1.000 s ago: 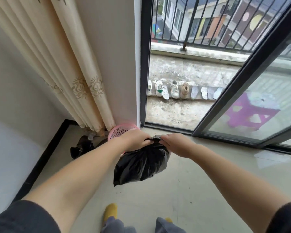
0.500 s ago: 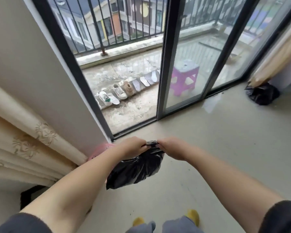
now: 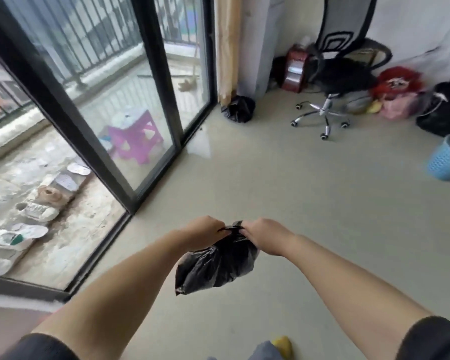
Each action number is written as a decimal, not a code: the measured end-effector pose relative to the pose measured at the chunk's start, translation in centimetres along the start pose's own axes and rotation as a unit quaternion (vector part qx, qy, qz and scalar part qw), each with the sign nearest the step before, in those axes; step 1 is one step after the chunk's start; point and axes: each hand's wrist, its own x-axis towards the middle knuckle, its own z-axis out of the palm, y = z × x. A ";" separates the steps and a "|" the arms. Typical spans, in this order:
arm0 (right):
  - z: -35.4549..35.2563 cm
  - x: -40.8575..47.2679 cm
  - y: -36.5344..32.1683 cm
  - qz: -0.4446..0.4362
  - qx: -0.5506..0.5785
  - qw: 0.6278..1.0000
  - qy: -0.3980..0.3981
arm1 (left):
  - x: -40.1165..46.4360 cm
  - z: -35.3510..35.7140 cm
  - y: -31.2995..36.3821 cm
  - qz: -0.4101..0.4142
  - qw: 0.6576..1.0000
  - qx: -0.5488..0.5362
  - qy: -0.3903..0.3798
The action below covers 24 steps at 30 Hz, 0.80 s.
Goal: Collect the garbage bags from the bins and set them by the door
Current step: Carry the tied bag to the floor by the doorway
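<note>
A small black garbage bag [image 3: 216,266] hangs in front of me above the floor. My left hand [image 3: 205,231] and my right hand [image 3: 264,235] both grip its gathered top, one on each side of the neck. A second black garbage bag [image 3: 238,109] lies on the floor by the far end of the sliding glass door [image 3: 140,141], beside a beige curtain. A blue bin [image 3: 448,157] stands at the right edge of the room.
An office chair [image 3: 327,110] with a chrome wheeled base stands at the back wall, with pink, red and black bags [image 3: 400,100] piled beside it. Outside the glass, a purple stool [image 3: 135,136] and a row of shoes [image 3: 37,206] sit on the balcony.
My view has swung right, from the curtain corner and pink bin to the far side of the room. Both hands still hold the bag at its top.
</note>
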 end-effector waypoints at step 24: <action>-3.1 -30.5 40.6 0.495 0.158 0.839 0.164 | 35.1 -1.0 52.3 0.449 0.846 0.221 -0.183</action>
